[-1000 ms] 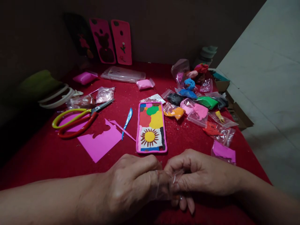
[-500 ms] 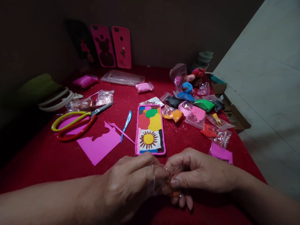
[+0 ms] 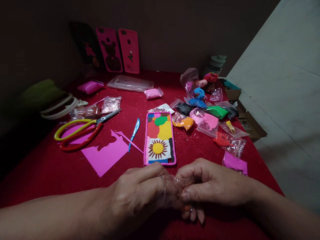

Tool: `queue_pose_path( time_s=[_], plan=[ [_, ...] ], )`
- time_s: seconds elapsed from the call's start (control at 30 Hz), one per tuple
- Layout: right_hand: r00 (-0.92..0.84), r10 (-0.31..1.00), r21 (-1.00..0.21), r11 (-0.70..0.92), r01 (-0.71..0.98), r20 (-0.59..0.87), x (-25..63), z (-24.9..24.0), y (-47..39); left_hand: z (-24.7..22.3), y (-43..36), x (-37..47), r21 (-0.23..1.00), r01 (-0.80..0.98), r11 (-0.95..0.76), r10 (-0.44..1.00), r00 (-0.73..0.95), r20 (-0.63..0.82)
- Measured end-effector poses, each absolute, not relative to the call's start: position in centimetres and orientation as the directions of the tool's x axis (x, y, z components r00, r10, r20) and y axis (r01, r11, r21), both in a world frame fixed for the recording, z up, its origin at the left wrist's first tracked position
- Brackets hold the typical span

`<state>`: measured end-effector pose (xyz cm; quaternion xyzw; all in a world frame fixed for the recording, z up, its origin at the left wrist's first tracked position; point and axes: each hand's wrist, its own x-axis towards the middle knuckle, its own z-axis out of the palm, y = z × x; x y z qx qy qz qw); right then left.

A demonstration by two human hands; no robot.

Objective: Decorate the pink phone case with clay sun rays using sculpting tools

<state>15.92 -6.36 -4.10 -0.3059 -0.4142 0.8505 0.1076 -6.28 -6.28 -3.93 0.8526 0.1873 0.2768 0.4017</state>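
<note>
My left hand [image 3: 142, 190] is closed around a small clear plastic bag [image 3: 175, 182], with some fingers covered by the plastic. Thumb and fingers of my right hand [image 3: 207, 185] pinch the same bag from the other side. A bit of orange-brown shows low between the hands; most of the bag's contents are hidden. Just beyond the hands lies a phone case [image 3: 160, 138] with a pink rim, covered in coloured clay patches and a yellow sun on white. To its left rest a blue plastic clay knife [image 3: 134, 134] and a thin pink strip [image 3: 131, 142].
Scissors [image 3: 87, 130] with yellow and red handles lie left, beside a cut pink sheet [image 3: 106, 158]. Several bagged clays, including an orange one [image 3: 183, 122], crowd the right side. Clear cases [image 3: 131, 82] lie behind; decorated cases [image 3: 129, 50] lean on the wall. A cardboard box [image 3: 252, 125] stands right.
Both hands stay nearly in place, still gripping the plastic bag, with only slight finger movement. The whole view shifts very slightly; the things on the table have not moved.
</note>
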Motion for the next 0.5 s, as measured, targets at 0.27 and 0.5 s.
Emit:
queue_pose_path(
  time_s=[0.27, 0.5],
  plan=[
    [-0.775, 0.420, -0.765, -0.632, 0.124, -0.472, 15.77, -3.71, -6.42, -3.82, -6.18, -6.16, 0.726, 0.101, -0.680, 0.529, 0.753, 0.391],
    [-0.747, 0.450, -0.782, -0.606, 0.149, -0.490, 15.55, -3.80, -6.45, -4.00, -6.25, -6.14, 0.647, 0.172, -0.743, 0.537, 0.730, 0.423]
  ],
)
